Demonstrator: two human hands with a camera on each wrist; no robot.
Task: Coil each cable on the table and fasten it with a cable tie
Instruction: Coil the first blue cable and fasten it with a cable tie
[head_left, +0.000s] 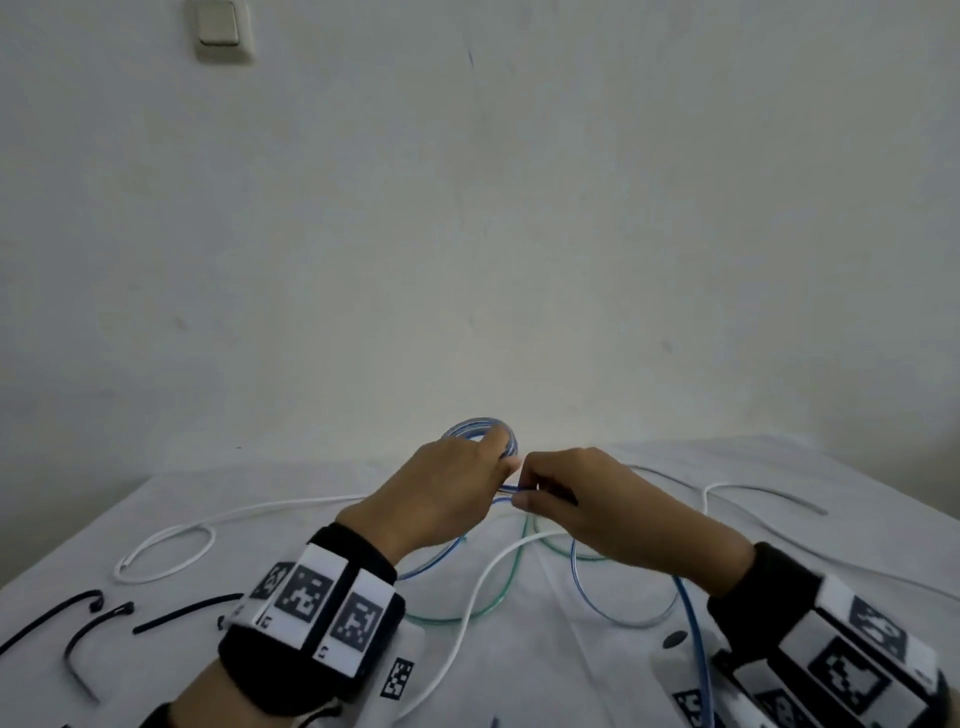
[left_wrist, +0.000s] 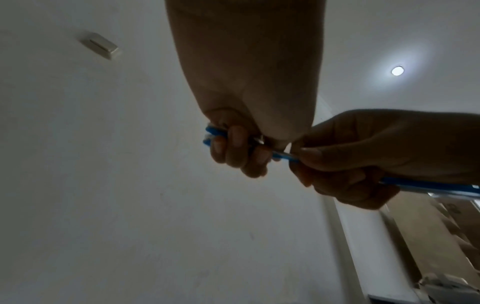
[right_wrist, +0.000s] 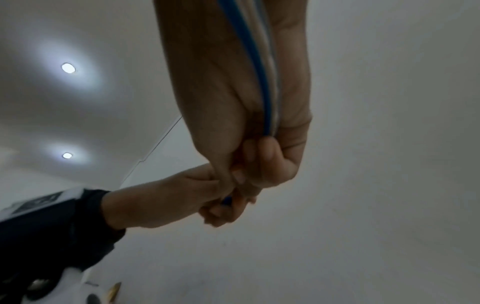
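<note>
My left hand (head_left: 457, 488) grips a small coil of blue cable (head_left: 480, 427) above the white table (head_left: 311, 540); in the left wrist view its curled fingers (left_wrist: 235, 148) wrap the blue loops (left_wrist: 211, 133). Just right of it my right hand (head_left: 576, 499) pinches the same blue cable (head_left: 506, 491), whose loose length (head_left: 691, 623) runs back under my right wrist. The right wrist view shows that blue cable (right_wrist: 257, 67) along the palm into the closed fingers (right_wrist: 265, 156). Several black cable ties (head_left: 93, 618) lie at the table's front left.
A white cable (head_left: 171, 540) loops across the left of the table and another white cable (head_left: 758, 491) lies at the right. A green cable (head_left: 511, 571) curls under my hands. A plain wall (head_left: 467, 234) stands behind the table's far edge.
</note>
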